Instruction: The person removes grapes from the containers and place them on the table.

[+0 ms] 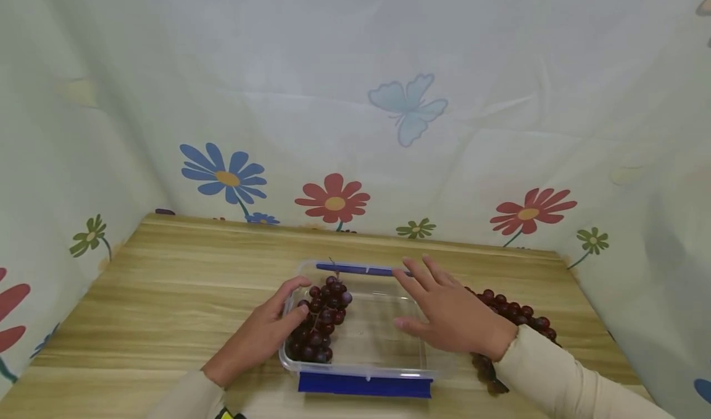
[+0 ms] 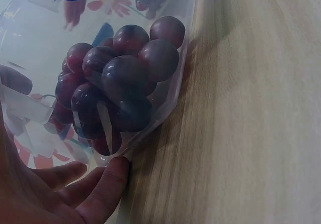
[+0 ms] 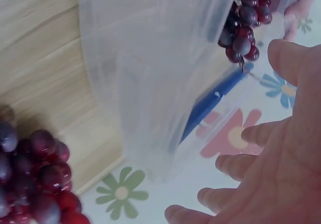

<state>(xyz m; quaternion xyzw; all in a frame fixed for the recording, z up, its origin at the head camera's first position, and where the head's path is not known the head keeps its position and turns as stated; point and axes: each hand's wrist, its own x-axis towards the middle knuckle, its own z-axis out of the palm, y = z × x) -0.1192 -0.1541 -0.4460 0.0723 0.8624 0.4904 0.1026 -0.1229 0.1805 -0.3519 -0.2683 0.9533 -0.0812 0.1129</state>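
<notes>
A clear plastic food container (image 1: 383, 369) with blue clips stands on the table, its top uncovered. Inside, along its left side, lies a bunch of dark red grapes (image 1: 324, 323), its stem near the back rim. My left hand (image 1: 261, 339) holds the container's left wall, thumb over the rim by the grapes. In the left wrist view its fingers (image 2: 108, 189) touch the outside low down, and the grapes (image 2: 125, 73) show through the wall. My right hand (image 1: 452, 311), fingers spread and holding nothing, hovers over the container's right edge, between it and a second bunch of grapes (image 1: 516, 311).
The second bunch lies on the wooden table (image 1: 183, 283) right of the container, partly hidden by the right forearm in the head view. A blue clip (image 1: 361, 385) hangs at the container's front. White cloth (image 1: 311, 123) printed with flowers and a butterfly surrounds the table.
</notes>
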